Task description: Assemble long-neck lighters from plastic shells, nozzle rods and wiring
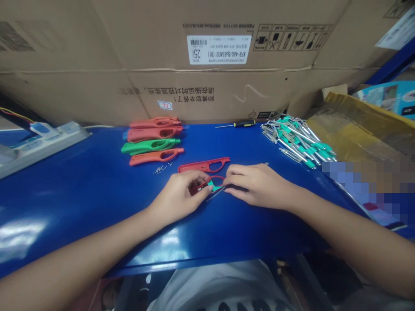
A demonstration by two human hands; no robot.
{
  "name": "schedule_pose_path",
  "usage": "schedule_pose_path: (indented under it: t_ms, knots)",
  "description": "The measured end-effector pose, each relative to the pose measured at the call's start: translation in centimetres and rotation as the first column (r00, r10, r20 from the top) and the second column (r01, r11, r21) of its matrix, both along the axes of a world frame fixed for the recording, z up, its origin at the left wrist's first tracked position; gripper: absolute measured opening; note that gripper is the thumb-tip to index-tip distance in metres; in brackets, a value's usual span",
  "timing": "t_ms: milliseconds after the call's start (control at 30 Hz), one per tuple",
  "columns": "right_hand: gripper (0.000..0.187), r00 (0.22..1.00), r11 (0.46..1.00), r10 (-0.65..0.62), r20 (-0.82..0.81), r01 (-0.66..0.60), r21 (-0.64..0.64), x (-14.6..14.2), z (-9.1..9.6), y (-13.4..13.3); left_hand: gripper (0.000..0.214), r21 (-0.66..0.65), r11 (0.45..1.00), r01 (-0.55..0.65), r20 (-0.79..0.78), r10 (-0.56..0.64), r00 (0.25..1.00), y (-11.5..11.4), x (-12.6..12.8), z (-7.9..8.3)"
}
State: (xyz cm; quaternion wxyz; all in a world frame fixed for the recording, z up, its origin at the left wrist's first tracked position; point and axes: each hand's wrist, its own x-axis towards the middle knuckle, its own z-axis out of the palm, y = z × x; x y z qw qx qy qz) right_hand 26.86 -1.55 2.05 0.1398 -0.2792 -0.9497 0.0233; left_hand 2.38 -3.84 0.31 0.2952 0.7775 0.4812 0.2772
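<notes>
My left hand [181, 194] and my right hand [256, 183] meet at the middle of the blue table [81, 190]. Between them lies a red plastic lighter shell half [214, 180] with a green-and-metal inner part [214, 186] in it. My left fingers pinch the shell's left end. My right fingers are closed on the metal end of the inner part. A second red shell half [204, 165] lies flat just beyond my hands.
Several red and green lighter bodies [152, 140] are stacked at the back left, with small screws [162, 168] near them. A pile of green-and-metal inner parts [296, 140] lies back right. A screwdriver [238, 124] rests by the cardboard box [194, 60]. A power strip [42, 138] sits far left.
</notes>
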Motion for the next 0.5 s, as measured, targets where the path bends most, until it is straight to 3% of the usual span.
schedule_pose_path:
  t_ms: [233,500]
  knots:
    - [0.017,0.997,0.997,-0.03,-0.065,0.034,0.066,0.03,-0.18,-0.06,0.024,-0.053,0.996,-0.076,-0.012,0.075,0.997,0.1,0.07,0.16]
    - [0.019,0.997,0.996,-0.042,-0.059,0.046,0.08,0.18,0.22,-0.08,0.026,-0.051,0.996,-0.074,0.0,0.074,0.997,0.08,0.1,0.13]
